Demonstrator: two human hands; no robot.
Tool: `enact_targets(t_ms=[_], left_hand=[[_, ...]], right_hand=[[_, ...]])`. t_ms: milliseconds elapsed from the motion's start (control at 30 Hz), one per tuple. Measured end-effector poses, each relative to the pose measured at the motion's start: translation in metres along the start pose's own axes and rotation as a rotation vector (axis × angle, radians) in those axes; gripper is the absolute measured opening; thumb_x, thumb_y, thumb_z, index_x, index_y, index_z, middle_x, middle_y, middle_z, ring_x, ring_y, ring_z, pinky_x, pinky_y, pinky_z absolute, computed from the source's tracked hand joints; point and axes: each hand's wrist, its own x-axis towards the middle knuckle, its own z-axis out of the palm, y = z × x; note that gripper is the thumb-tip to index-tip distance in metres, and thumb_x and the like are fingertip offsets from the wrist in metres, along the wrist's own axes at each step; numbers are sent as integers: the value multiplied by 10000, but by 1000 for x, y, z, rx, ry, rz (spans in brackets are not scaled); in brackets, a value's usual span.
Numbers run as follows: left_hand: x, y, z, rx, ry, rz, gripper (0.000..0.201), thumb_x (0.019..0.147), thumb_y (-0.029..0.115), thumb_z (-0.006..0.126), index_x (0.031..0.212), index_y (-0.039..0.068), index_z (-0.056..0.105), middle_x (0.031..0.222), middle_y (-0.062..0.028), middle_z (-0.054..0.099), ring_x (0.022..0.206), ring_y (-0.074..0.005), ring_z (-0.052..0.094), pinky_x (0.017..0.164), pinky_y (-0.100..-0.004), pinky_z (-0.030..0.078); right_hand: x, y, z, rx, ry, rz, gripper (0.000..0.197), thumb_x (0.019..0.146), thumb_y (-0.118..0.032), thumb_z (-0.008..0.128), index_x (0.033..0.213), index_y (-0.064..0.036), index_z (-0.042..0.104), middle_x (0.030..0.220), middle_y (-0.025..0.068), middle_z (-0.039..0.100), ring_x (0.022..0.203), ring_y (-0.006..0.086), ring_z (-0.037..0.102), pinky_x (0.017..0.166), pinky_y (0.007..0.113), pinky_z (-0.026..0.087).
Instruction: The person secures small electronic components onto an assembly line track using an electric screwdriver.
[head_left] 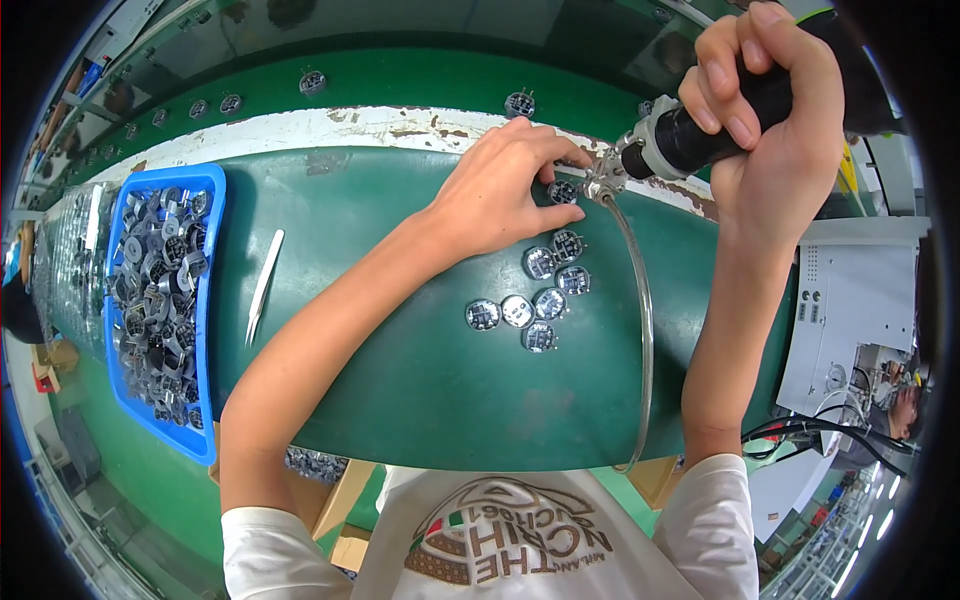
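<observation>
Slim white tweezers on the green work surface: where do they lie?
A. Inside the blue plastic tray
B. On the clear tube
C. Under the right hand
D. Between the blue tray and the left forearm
D: the slim white tweezers lie on green surface, right of the blue plastic tray.

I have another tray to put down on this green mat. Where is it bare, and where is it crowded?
Bare: the green mat between the tweezers and the cluster of round parts, toward the near edge. Crowded: the blue tray at left, and the far edge where the left hand and right hand work.
</observation>
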Motion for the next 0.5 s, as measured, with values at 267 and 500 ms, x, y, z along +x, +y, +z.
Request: enact_targets(t_ms=[267,500], left_hand=[[4,3,-6,137,-94,60,391,795,291,851,1128,114,746,937,-45,634,971,-235,572,903,-380,463],[-19,22,-18,131,-91,74,376,960,371,677,1175,66,731,1120,-113,685,1110,-301,585,1032,-407,433]], right_hand=[[-10,-79,84,-913,303,82,163,982,-159,462,921,-10,485,829,90,507,483,73,391,584,261,372],[-15,-108,118,-879,348,-14,166,982,-160,505,899,-17,491,789,78,489,475,73,344,556,251,361]])
